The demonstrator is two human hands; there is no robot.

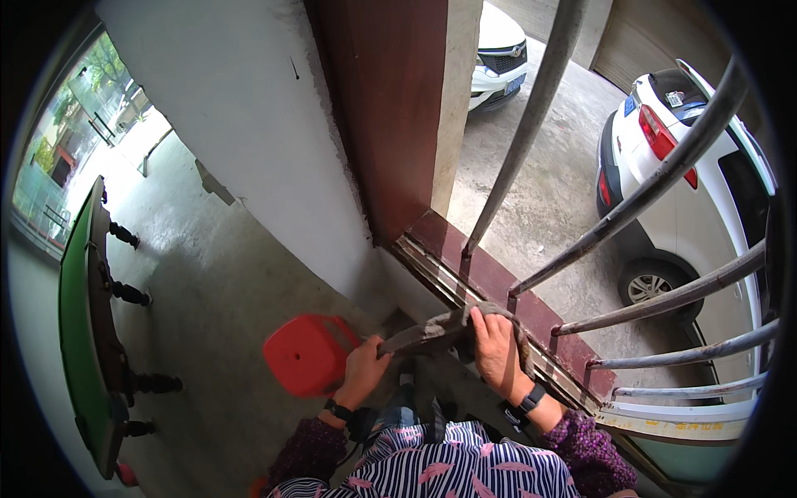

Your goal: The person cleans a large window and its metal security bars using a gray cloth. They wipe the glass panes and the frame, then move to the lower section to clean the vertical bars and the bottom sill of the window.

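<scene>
A dirty grey cloth (429,331) stretches between my two hands. Its left end is gripped by my left hand (364,372), which is over the floor beside a red plastic stool. My right hand (498,352) presses the bunched other end against the inner edge of the window sill (542,330), with fingers curled over the cloth. Dark red paint covers the sill, and metal sliding tracks (436,264) run along its inner side. Part of the cloth hangs down past my right wrist.
Round metal window bars (517,149) rise from the sill close to my right hand. The red stool (305,355) stands at my left. Further left is a green-topped table (78,299) with dark turned legs. Outside are two white cars, one rear-on (679,199), one front-on (498,56).
</scene>
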